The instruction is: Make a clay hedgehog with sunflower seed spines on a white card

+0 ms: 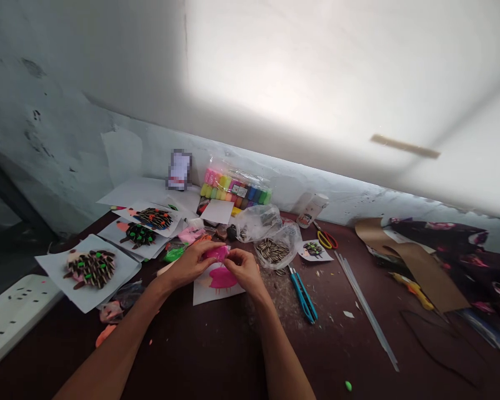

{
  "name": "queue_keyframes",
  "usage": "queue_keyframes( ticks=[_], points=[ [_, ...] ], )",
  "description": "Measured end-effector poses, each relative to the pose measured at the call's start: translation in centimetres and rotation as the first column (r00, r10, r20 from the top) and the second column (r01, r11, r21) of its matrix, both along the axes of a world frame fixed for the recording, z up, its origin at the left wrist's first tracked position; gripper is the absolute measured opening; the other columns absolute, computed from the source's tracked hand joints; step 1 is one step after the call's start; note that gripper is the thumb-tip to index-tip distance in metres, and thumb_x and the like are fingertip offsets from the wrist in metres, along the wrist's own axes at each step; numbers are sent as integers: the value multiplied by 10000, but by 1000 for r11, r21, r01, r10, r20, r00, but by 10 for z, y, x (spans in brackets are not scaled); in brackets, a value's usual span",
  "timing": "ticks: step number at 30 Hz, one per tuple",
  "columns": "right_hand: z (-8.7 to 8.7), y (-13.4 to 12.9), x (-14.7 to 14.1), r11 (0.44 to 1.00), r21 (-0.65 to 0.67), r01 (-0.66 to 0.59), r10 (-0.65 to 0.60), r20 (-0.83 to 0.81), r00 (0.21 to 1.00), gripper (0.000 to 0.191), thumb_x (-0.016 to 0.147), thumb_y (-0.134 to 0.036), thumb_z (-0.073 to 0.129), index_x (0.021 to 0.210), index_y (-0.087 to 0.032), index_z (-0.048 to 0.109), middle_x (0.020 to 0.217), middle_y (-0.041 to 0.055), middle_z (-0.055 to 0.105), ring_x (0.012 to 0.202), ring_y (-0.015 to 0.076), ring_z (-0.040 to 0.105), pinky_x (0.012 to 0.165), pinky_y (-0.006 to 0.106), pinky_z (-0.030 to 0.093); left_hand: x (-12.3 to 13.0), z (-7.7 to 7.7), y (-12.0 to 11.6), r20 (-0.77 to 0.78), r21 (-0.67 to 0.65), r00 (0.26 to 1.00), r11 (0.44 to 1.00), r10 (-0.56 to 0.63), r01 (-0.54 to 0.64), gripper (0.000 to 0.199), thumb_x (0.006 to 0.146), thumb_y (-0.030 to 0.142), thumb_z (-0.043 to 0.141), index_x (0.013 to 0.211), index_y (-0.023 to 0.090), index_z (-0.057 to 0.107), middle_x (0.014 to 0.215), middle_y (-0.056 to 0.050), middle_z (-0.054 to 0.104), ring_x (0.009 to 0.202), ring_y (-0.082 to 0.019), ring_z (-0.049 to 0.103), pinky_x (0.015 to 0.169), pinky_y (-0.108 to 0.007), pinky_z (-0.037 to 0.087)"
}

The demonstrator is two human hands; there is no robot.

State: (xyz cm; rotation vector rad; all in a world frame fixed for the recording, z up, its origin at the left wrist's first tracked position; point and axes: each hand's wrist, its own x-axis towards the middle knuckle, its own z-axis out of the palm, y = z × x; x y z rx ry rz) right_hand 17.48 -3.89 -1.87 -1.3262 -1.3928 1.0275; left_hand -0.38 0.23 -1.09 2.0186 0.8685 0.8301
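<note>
My left hand (194, 260) and my right hand (244, 268) meet over a white card, their fingers closed on a piece of bright pink clay (217, 254) in a clear wrapper. Beneath them lies the card (202, 296), which bears a flat pink clay shape (223, 276) with thin orange lines along its lower edge. To the right of my right hand, striped seeds (272, 250) sit in a clear plastic bag (291, 236). Left of my left hand are a green clay lump (174, 253) and a pink clay lump (190, 234).
Hedgehog cards (125, 273) lie at the left near a white power strip (19, 311). A blue cutter (303, 297), scissors (327, 240), clear sticks (369, 311) and a yellow glue gun (414, 290) lie rightward. Behind are clay packs (235, 189) and a phone (179, 170).
</note>
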Motion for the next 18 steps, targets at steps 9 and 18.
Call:
queue_keyframes(
  ticks=[9, 18],
  points=[
    [2, -3, -2, 986, 57, 159, -166, 124, 978, 195, 758, -254, 501, 646, -173, 638, 597, -20, 607, 559, 112, 505, 551, 212, 380, 3, 1, -6, 30, -93, 999, 995, -33, 36, 454, 874, 383, 511, 1280, 202, 601, 1316, -87, 628, 1226, -249, 552, 1077, -425, 416],
    [6, -10, 0, 938, 333, 97, -225, 369, 902, 53, 803, -225, 618, 800, -192, 660, 772, 8, 652, 696, 135, 557, 646, 234, 434, 1, -6, -2, -29, -36, 1000, 999, -11, 10, 388, 884, 317, 467, 1206, 197, 646, 1198, -77, 673, 1107, -227, 600, 983, -380, 476]
  ],
)
